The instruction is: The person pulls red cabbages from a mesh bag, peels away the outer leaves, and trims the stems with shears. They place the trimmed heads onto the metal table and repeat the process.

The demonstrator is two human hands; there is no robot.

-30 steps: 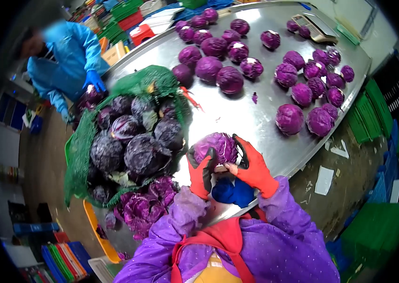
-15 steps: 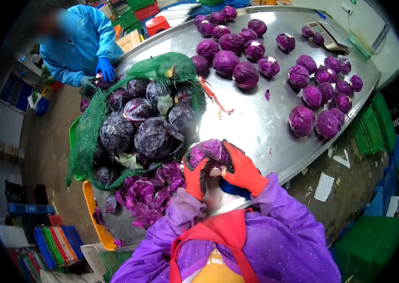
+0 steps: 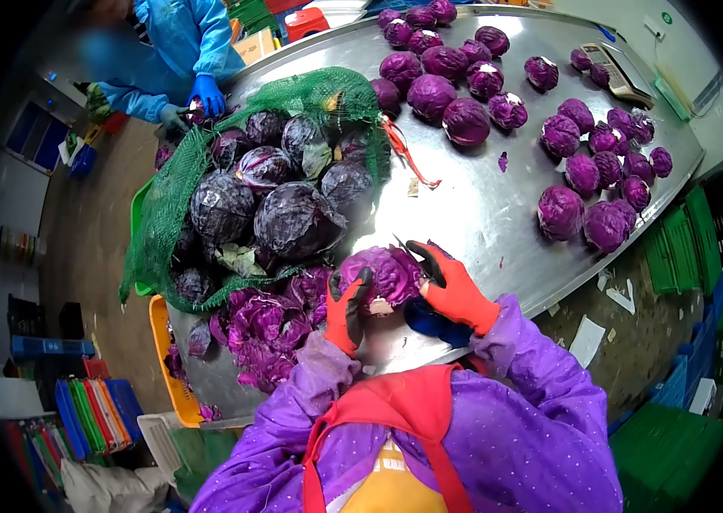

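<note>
A red cabbage (image 3: 381,278) with its pale stem end toward my body is between my hands, low over the steel table (image 3: 464,205). My left hand (image 3: 346,312), in a red and black glove, holds its left side. On its right is my right hand (image 3: 455,291), gloved the same way, with thumb and fingers bent around a loose outer leaf at the cabbage's edge. Beside my left hand lies a heap of loose purple leaves (image 3: 263,338). A dark blue object sits under my right hand, partly hidden.
Dark unpeeled cabbages (image 3: 297,221) fill a green net bag (image 3: 156,231) at the left. Peeled cabbages (image 3: 466,121) stand across the far and right table. A scale (image 3: 618,73) is at the far right. A co-worker in blue (image 3: 178,51) handles a cabbage at the far left.
My right hand has moved slightly up and right, drawing a leaf off the cabbage's side. The cabbage has turned and shows more smooth surface. The whole view has shifted.
</note>
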